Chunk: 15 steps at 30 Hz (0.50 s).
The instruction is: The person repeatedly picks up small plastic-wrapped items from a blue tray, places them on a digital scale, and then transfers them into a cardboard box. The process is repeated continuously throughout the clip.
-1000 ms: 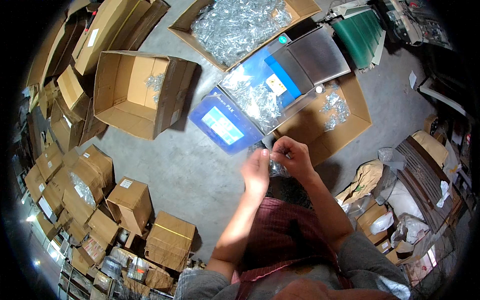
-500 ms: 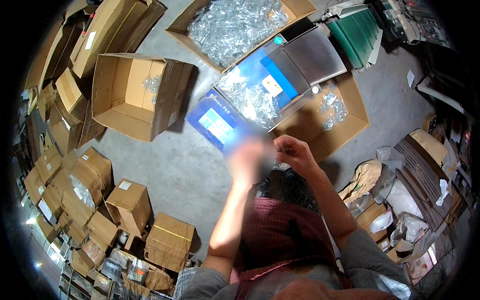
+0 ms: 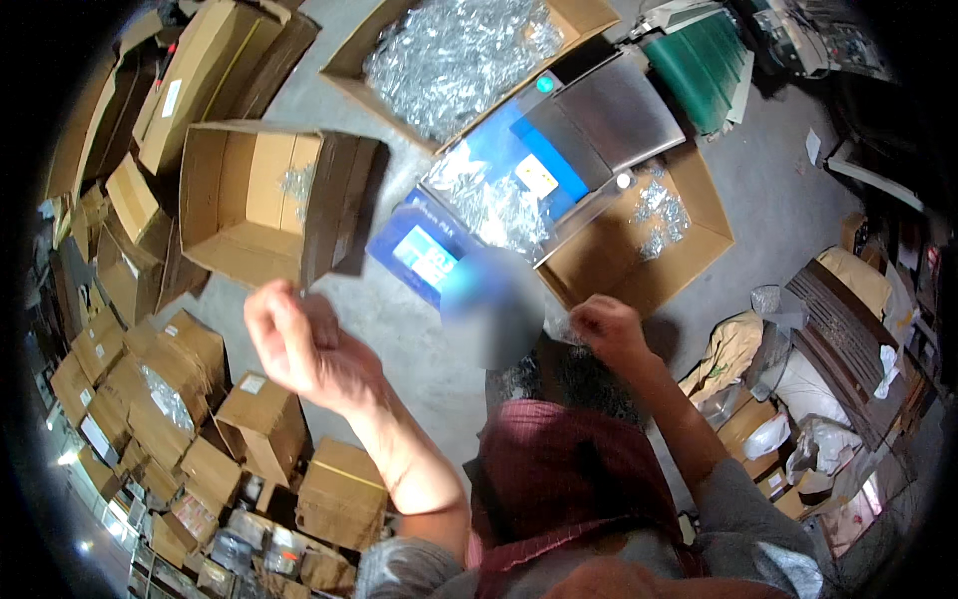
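My left hand (image 3: 304,344) is raised over the grey floor, just below the open carton (image 3: 215,245). Its fingers are curled in, and whatever they may hold is hidden. In front of my body my right hand (image 3: 607,327) is closed, with a faint clear bit by its fingertips that I cannot make out. A blurred patch covers the spot between my hands. Beyond it stands a blue packing machine (image 3: 394,240) with a lit screen. Small clear packets (image 3: 499,205) lie heaped on its top. Several more packets (image 3: 659,215) lie in the carton (image 3: 689,270) beside it.
A large carton (image 3: 344,80) full of clear packets stands behind the machine, with a green conveyor (image 3: 697,75) to its right. Stacked cartons (image 3: 261,419) line the left side. Plastic bags and paper sacks (image 3: 723,354) lie in a pile on the right.
My left hand has swung out to the left from the blurred patch near the machine, toward the open carton. My right hand has shifted slightly down and right, its fingers more curled.
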{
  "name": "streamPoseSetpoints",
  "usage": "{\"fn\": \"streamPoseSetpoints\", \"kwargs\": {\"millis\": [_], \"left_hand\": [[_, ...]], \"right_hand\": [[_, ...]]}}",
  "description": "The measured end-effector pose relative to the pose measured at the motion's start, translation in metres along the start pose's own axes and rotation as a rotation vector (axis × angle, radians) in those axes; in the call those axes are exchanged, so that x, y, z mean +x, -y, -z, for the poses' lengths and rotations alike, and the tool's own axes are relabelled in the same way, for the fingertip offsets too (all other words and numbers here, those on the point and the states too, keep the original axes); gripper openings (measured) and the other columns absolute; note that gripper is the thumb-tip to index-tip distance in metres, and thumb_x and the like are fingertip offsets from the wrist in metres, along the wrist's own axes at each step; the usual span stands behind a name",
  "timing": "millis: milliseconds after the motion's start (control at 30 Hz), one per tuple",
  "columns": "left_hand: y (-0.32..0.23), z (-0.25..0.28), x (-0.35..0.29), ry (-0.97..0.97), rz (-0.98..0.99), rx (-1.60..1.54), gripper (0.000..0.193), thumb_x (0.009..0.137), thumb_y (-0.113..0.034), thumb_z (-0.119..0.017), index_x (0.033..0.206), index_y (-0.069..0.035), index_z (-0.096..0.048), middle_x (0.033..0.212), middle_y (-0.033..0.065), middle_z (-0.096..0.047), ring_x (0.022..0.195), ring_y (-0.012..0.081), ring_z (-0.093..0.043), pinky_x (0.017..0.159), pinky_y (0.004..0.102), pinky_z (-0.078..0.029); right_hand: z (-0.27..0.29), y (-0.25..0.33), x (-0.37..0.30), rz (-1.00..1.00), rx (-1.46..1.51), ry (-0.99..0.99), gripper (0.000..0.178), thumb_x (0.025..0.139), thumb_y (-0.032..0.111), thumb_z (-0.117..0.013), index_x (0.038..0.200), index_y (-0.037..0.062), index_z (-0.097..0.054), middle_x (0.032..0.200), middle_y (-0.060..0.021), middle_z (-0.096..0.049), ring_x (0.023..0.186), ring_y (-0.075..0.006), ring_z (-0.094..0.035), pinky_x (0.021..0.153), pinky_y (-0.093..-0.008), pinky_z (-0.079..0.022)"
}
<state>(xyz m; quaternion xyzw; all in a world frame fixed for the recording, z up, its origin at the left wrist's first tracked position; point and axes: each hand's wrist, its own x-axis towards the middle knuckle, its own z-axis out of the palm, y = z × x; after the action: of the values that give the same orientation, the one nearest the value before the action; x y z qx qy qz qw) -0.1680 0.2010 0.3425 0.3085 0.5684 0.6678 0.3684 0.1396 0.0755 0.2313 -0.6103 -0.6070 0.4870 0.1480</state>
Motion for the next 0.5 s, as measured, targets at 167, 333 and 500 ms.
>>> {"fn": "streamPoseSetpoints", "kwargs": {"millis": [167, 333, 500], "left_hand": [[0.041, -0.004, -0.053, 0.070, 0.802, -0.523, 0.016, 0.100, -0.020, -0.046, 0.094, -0.006, -0.053, 0.057, -0.0057, -0.035, 0.045, 0.0048, -0.027, 0.041, 0.0209, -0.022], [0.068, -0.008, -0.139, 0.041, 1.169, -0.438, 0.015, 0.084, -0.017, -0.049, 0.073, -0.007, -0.047, 0.056, 0.0015, -0.039, 0.048, 0.0130, -0.034, 0.044, 0.0271, -0.026], [0.095, 0.004, -0.146, -0.046, 1.176, -0.264, 0.012, 0.082, -0.015, -0.052, 0.082, -0.003, -0.054, 0.069, 0.0069, -0.052, 0.059, 0.0155, -0.048, 0.051, 0.0252, -0.035]], "right_hand": [[0.011, 0.002, 0.048, -0.142, 0.388, -0.489, 0.014, 0.084, 0.001, -0.066, 0.098, 0.0007, -0.069, 0.091, -0.0061, -0.066, 0.085, -0.0131, -0.063, 0.077, -0.0254, -0.050], [0.032, -0.051, 0.140, -0.030, 0.316, -0.544, 0.026, 0.087, 0.014, -0.065, 0.110, 0.0007, -0.068, 0.108, -0.0093, -0.069, 0.094, -0.0174, -0.065, 0.085, -0.0280, -0.050], [0.027, -0.095, 0.159, -0.167, 0.599, -0.712, 0.032, 0.086, 0.010, -0.063, 0.114, -0.0059, -0.063, 0.107, -0.0084, -0.068, 0.094, -0.0136, -0.063, 0.087, -0.0234, -0.047]]}}
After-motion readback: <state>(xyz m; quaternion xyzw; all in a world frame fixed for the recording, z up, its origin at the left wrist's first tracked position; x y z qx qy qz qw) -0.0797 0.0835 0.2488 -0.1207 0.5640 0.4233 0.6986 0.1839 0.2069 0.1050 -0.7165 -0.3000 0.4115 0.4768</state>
